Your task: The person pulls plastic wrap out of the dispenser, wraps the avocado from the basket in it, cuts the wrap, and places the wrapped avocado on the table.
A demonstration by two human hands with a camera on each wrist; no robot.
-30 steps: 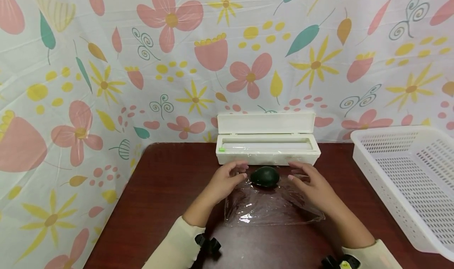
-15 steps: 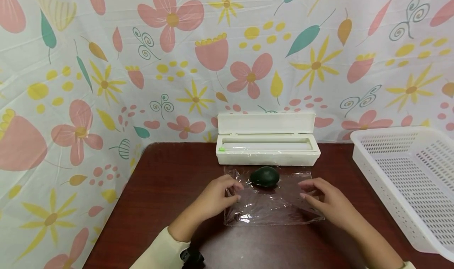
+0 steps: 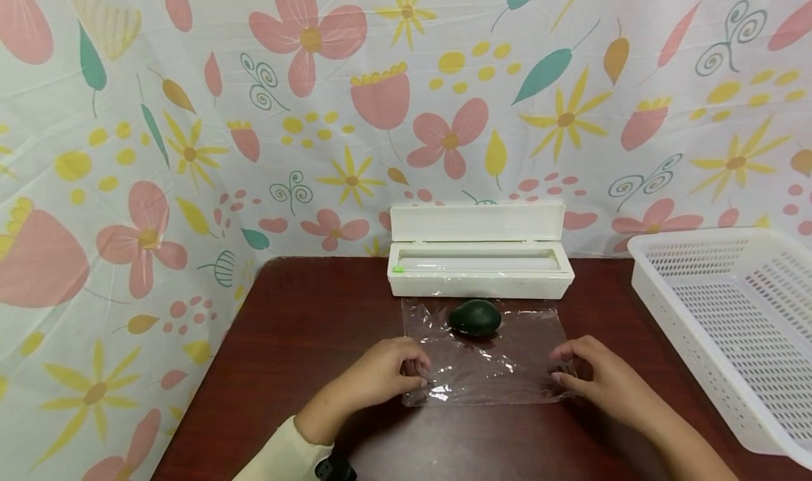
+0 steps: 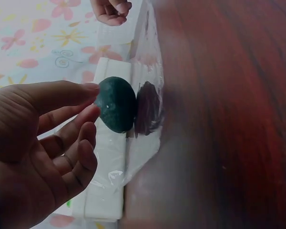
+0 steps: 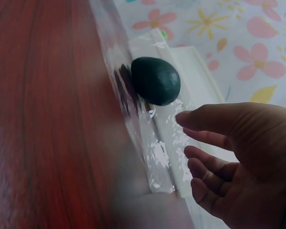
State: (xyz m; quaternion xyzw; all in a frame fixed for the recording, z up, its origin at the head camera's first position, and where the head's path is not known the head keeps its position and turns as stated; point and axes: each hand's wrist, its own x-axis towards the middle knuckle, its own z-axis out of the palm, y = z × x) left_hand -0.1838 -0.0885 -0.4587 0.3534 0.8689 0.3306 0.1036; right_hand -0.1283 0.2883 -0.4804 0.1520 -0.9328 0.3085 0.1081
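**Loosely bent hands flank a green fruit on film**

Head: the dark green fruit sits lower centre on clear film, probably steadying it; the raised lid presumably lets film leave the white dispenser. The right edge crops the basket.

Left wrist: left hand half open, seemingly holding nothing.

Right wrist: right hand likewise; film contact unclear.

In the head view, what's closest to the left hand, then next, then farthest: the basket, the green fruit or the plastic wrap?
1. Plastic wrap: just by the left hand.
2. Green fruit: on the wrap, farther back, to the right.
3. Basket: far right, past the right hand.
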